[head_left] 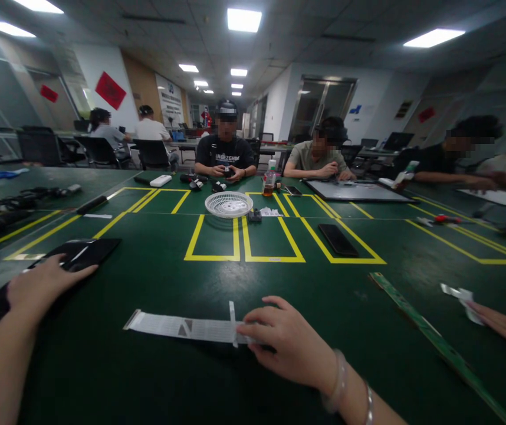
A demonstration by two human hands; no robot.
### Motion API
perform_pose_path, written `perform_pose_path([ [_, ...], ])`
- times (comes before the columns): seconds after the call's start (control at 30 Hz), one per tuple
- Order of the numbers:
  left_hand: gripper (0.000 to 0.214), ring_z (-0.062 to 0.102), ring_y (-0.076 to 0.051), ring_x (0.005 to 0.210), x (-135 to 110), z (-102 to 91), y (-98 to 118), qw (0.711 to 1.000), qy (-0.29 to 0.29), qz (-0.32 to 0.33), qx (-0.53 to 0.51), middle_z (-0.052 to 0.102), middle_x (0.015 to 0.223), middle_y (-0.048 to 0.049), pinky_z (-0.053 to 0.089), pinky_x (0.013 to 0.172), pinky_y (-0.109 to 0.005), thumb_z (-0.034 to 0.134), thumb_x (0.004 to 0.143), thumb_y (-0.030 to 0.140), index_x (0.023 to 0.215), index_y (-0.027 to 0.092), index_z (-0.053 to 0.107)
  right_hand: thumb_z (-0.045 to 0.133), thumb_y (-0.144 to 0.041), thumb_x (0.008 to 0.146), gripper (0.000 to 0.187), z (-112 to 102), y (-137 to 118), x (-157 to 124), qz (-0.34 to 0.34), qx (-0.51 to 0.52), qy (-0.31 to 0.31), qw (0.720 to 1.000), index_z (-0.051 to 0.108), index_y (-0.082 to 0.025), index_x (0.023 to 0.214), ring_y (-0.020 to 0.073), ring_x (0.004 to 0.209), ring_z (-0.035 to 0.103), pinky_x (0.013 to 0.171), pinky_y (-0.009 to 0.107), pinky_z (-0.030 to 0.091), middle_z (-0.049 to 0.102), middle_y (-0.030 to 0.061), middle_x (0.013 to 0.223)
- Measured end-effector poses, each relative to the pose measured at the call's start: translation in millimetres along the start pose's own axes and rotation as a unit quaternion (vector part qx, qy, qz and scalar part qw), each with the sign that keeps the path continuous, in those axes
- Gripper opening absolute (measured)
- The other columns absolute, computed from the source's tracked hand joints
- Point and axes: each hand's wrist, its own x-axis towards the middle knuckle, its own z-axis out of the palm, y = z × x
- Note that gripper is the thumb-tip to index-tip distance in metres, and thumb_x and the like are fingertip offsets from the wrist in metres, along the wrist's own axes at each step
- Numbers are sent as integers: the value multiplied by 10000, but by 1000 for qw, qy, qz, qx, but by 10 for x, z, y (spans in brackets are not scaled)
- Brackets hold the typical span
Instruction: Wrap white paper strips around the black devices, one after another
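A pale flat ribbon cable (164, 324) lies across the green tabletop in front of me, with a dark patch near its middle. A narrow white strip (232, 313) crosses it near the right end. My right hand (286, 342) has its curled fingers on that end, covering part of it. To the left, my left hand (43, 280) rests on a black flat device (102, 245), thumb stretched out to the right; some of its other fingers are hidden.
A long green circuit-board strip (425, 330) lies at right. Beyond it another person's hand (505, 327) touches a crumpled white piece (459, 292). A black phone (338, 240), white basket (229, 204) and bottle (269, 180) stand farther off among yellow tape outlines. Several people sit around.
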Motion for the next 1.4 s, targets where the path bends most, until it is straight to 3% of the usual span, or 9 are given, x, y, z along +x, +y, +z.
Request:
perform_pose_path([
  [0.1, 1104, 423, -555, 1214, -27, 48, 415, 979, 95, -118, 138, 595, 1228, -250, 365, 864, -567, 501, 613, 879, 1347, 56, 529, 561, -185, 899, 370, 2, -2, -8, -20, 5, 18, 1000, 576, -313, 1246, 166, 1018, 623, 1067, 452, 293, 660, 2, 1198],
  [0.23, 919, 505, -438, 1188, -122, 288, 1105, 983, 49, 57, 165, 529, 1349, -191, 419, 957, -524, 573, 752, 756, 1396, 104, 506, 562, -185, 898, 340, 10, -7, -13, -40, 7, 39, 998, 599, -307, 1214, 163, 984, 631, 1048, 431, 308, 680, 6, 1161],
  [0.37, 795, 464, -370, 1267, -353, 713, 1694, 955, 17, 264, 133, 521, 1382, -118, 215, 1157, -541, 709, 715, 656, 1339, 182, 572, 585, -181, 867, 368, 24, -9, -8, -48, 6, 37, 998, 605, -308, 1212, 154, 940, 635, 1022, 408, 328, 684, -2, 1118],
  [0.53, 802, 471, -361, 1273, -699, 1140, 2119, 920, -97, 373, 73, 541, 1365, -94, 163, 1191, -548, 848, 608, 542, 1318, 262, 602, 610, -191, 833, 389, 34, -12, 6, -59, 4, 25, 998, 620, -316, 1201, 148, 899, 629, 953, 365, 366, 685, -14, 1075],
  [0.9, 822, 384, -338, 1343, -866, 1297, 2165, 902, -145, 399, 82, 418, 1474, -94, 263, 1155, -528, 867, 673, 422, 1398, 254, 518, 636, -230, 859, 310, 33, -18, 22, -43, -13, -31, 999, 656, -328, 1152, 163, 907, 610, 894, 353, 390, 675, -11, 1084],
  [1.03, 291, 466, -279, 1268, -914, 1153, 2214, 898, -152, 408, 63, 472, 1417, -37, 407, 1049, -418, 623, 943, 344, 1229, 295, 651, 551, -195, 927, 322, 1, 6, 32, -24, -32, -14, 999, 620, -319, 1215, 176, 975, 602, 932, 383, 389, 658, 18, 1143],
  [1.1, 208, 563, -232, 1113, -932, 1083, 2252, 901, -161, 397, 65, 581, 1242, -33, 470, 920, -341, 517, 1003, 317, 1079, 267, 704, 495, -162, 955, 339, -4, 41, 31, -5, -49, 2, 999, 597, -304, 1245, 184, 1039, 595, 984, 410, 369, 642, 39, 1190],
  [1.2, 132, 608, -203, 913, -940, 1041, 2284, 911, -178, 361, 96, 635, 1023, -15, 473, 753, -290, 628, 943, 341, 999, 243, 695, 500, -149, 955, 360, 8, 97, 26, 25, -72, 4, 997, 574, -308, 1269, 187, 1057, 597, 999, 425, 381, 628, 41, 1218],
  [1.4, 180, 610, -205, 857, -943, 1103, 2308, 922, -178, 318, 130, 639, 957, 5, 441, 692, -273, 748, 845, 295, 997, 240, 667, 526, -121, 942, 386, 55, 136, 38, 60, -97, -21, 993, 578, -305, 1277, 200, 1052, 606, 934, 404, 453, 631, 52, 1227],
])
